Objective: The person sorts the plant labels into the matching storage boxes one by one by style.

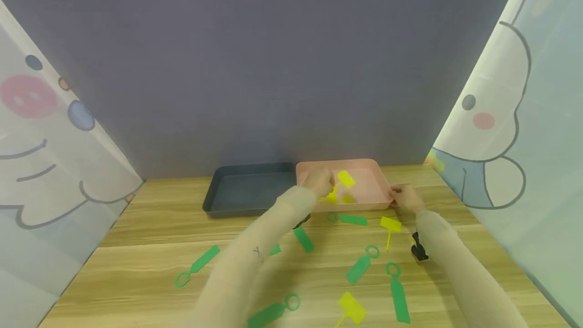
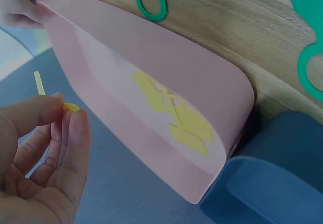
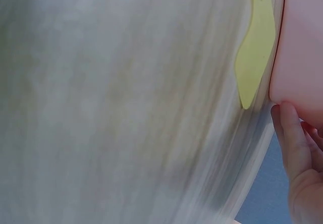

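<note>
My left hand [image 1: 320, 182] is above the pink tray [image 1: 364, 205]. It pinches a yellow tag [image 1: 346, 178] between thumb and fingertips; the left wrist view shows this tag nearly edge-on. Several yellow tags [image 2: 189, 125] lie overlapping on the tray floor beneath. At the tray's right front corner, my right hand [image 1: 407, 198] holds the rim. The right wrist view catches the fingers [image 3: 295, 143] against the tray's outer wall, with the thumb not clearly visible there.
A dark blue tray [image 1: 250, 211] stands directly left of the pink one. Several green looped tags [image 1: 398, 297] are scattered over the wooden table [image 1: 150, 242]. Two yellow tags lie there too, one near the tray [image 1: 390, 224], another at the front [image 1: 352, 308]. A grey panel [image 1: 282, 65] rises behind.
</note>
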Demonstrator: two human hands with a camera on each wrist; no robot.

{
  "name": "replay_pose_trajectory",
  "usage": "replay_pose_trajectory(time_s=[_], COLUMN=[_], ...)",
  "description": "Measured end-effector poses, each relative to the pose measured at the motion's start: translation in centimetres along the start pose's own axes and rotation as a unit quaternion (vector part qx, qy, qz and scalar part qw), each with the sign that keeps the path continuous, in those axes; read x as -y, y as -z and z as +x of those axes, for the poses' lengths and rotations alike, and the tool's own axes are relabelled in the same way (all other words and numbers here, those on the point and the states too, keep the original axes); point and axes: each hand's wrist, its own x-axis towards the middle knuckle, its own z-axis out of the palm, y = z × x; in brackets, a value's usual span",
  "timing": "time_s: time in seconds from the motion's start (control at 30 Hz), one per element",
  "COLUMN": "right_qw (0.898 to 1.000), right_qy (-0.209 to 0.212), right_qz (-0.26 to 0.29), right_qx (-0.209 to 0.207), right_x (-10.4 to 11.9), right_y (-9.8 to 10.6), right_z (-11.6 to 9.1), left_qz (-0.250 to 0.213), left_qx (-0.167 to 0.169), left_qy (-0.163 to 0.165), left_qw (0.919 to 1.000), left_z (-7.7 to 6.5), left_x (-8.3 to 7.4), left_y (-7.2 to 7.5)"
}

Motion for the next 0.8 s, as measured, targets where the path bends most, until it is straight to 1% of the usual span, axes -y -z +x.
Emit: replay_pose_trajectory(time_s=[0.1, 0.13, 0.2, 0.27, 0.37, 0.5, 0.57, 0.8], right_qw=[1.000, 1.000, 0.999, 0.999, 0.999, 0.999, 0.999, 0.999], right_qy=[-0.004, -0.005, -0.023, -0.027, -0.024, -0.015, -0.014, -0.021], right_qz=[0.000, -0.004, -0.020, -0.029, -0.037, -0.026, -0.027, -0.025], right_qx=[-0.004, -0.006, -0.011, -0.011, -0.010, -0.012, -0.013, -0.013], right_x=[0.0, 0.0, 0.3, 0.5, 0.8, 0.9, 0.9, 0.8], right_y=[0.0, -0.1, -0.2, -0.4, -0.5, -0.6, -0.7, -0.6], right_z=[-0.1, -0.1, -0.2, -0.4, -0.5, -0.5, -0.5, -0.4], left_qz=[-0.004, -0.005, -0.007, 0.000, 0.018, 0.027, 0.020, 0.047], left_qx=[-0.003, 0.001, 0.005, 0.014, 0.015, 0.014, 0.015, 0.017], left_qy=[0.011, 0.017, 0.031, 0.045, 0.063, 0.086, 0.098, 0.104], left_qw=[0.9999, 0.9998, 0.9995, 0.9989, 0.9977, 0.9958, 0.9949, 0.9933], left_z=[0.7, 0.9, 1.3, 1.8, 2.6, 3.4, 3.5, 3.5], left_x=[0.0, 0.0, 0.0, 0.0, 0.2, 0.5, 0.5, 0.3], left_y=[-0.7, -0.9, -1.5, -2.1, -2.8, -3.7, -4.0, -5.0])
